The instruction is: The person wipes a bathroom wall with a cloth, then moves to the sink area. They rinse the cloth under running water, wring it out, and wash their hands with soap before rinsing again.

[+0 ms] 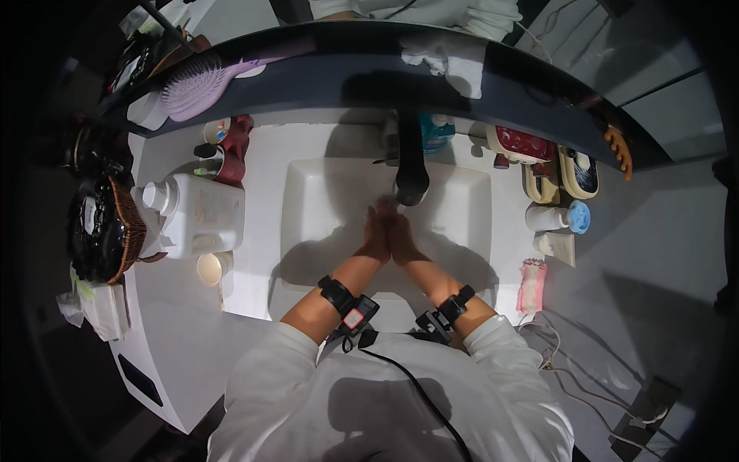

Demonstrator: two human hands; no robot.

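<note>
My left hand (375, 237) and my right hand (402, 236) meet side by side over the white sink (309, 189), cupped, with their inner edges touching. Their fingers reach forward, loosely extended, under the spout of a black faucet (412, 169). Shadow darkens the fingertips, and I make out no object in either hand. Any water on them is too dim to see clearly. Each forearm wears a black strap with a small device, below the pushed-up white sleeves.
Left of the sink stand a white jug (204, 215) and a paper cup (214, 268). Behind the faucet is a teal bottle (436, 132). A pump bottle (545, 218), a cream tube (556, 247) and a pink packet (532, 286) line the right side. A lilac hairbrush (194, 85) lies on the dark shelf.
</note>
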